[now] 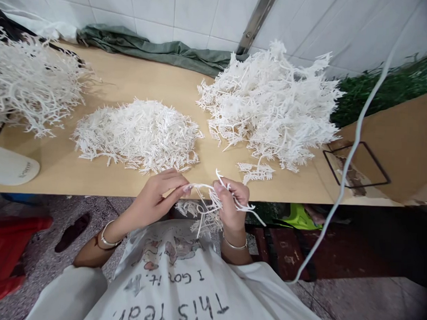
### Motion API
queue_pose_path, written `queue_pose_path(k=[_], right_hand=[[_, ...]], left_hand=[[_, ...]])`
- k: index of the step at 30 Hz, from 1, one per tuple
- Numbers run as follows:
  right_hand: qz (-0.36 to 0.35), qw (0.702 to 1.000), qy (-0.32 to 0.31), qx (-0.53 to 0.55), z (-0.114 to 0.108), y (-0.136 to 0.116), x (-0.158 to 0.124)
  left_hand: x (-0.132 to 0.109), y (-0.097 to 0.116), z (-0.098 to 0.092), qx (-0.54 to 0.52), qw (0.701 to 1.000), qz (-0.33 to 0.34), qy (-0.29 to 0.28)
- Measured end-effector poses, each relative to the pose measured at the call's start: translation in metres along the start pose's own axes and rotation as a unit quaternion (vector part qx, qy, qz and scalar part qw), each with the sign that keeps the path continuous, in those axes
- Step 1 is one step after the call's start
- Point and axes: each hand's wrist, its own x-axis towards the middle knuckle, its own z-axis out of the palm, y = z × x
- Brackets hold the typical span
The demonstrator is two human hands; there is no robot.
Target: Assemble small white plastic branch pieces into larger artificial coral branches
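Observation:
My left hand pinches one end of a thin white plastic sprig at the table's near edge. My right hand is closed around a small bunch of white plastic branches that hang down toward my lap. The two hands are close together, joined by the sprig. A low heap of short white sprigs lies just beyond my left hand. Beyond my right hand rises a taller pile of white branched pieces.
A wooden table runs along a white tiled wall. Another white branch pile is at far left, green cloth at the back, green foliage and a cardboard box at right. A white cable hangs down. A red stool stands below.

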Motion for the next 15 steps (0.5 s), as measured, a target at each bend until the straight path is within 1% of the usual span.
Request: queue_pose_path(k=[1,3,5,8,10,11,12,13,14,15], right_hand=[[0.028,0.999,-0.001,0.041,-0.002,0.000,-0.001],[0.074,0.987,-0.007,0.141,-0.005,-0.003,-0.004],[0.095,0.968,-0.005,0.231,-0.004,-0.010,-0.007],[0.113,0.943,-0.009,0.314,0.003,-0.027,-0.007],[0.144,0.930,-0.025,0.337,0.005,-0.037,-0.005],[0.159,0.929,-0.024,0.333,0.002,-0.041,-0.003],[0.166,0.934,-0.004,0.318,-0.003,-0.044,0.000],[0.165,0.943,0.036,0.286,-0.012,-0.047,0.003],[0.139,0.953,0.097,0.251,-0.023,-0.048,0.005],[0.105,0.957,0.174,0.209,-0.035,-0.050,0.007]], left_hand=[[-0.002,0.004,-0.003,-0.010,1.000,0.004,-0.015],[-0.007,0.015,-0.009,-0.047,0.998,0.002,-0.048],[-0.012,0.025,-0.013,-0.089,0.994,-0.007,-0.063],[-0.015,0.034,-0.010,-0.131,0.990,0.001,-0.054],[-0.015,0.035,-0.002,-0.147,0.988,0.010,-0.033],[-0.015,0.035,0.003,-0.160,0.987,0.015,-0.022],[-0.016,0.035,0.007,-0.184,0.983,0.021,-0.009],[-0.018,0.034,0.011,-0.213,0.976,0.031,0.018],[-0.021,0.034,0.014,-0.240,0.968,0.041,0.060],[-0.024,0.034,0.015,-0.260,0.957,0.047,0.115]])
